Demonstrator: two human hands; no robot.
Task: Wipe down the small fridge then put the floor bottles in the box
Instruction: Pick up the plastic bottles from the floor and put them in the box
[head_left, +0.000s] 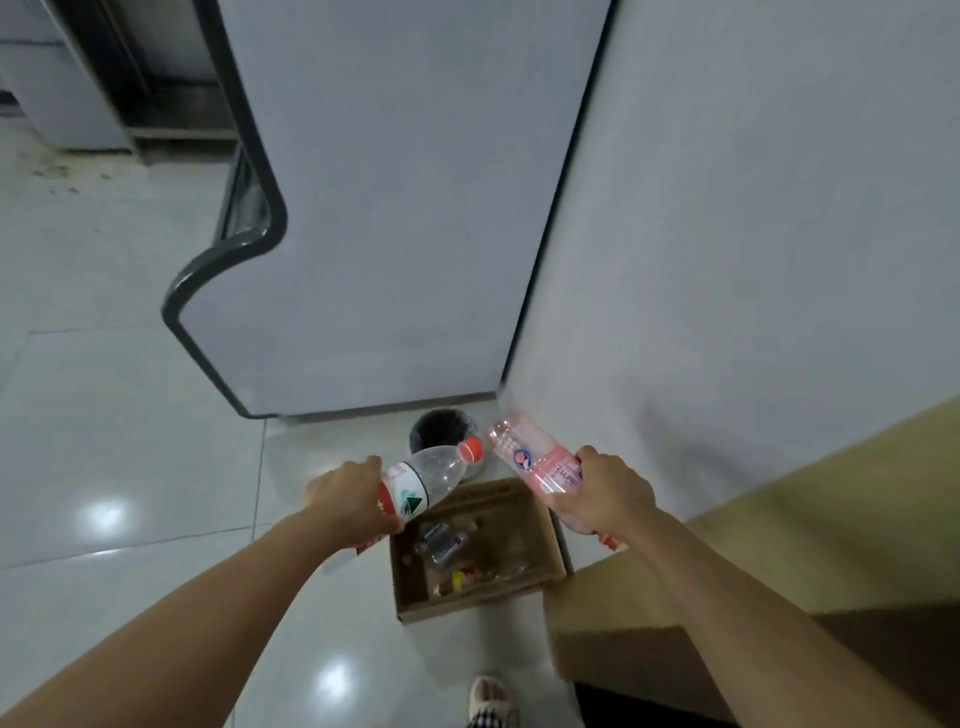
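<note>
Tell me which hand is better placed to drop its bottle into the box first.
The left hand, probably. Its red-capped bottle already hangs over the open cardboard box. The right hand holds the pink bottle nearer the wall, beside the box's far right corner.

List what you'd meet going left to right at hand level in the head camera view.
Left hand → clear bottle with the red cap → pink bottle → right hand. Each hand grips its bottle above the open cardboard box on the floor.

Head view — steeply down, close.
</note>
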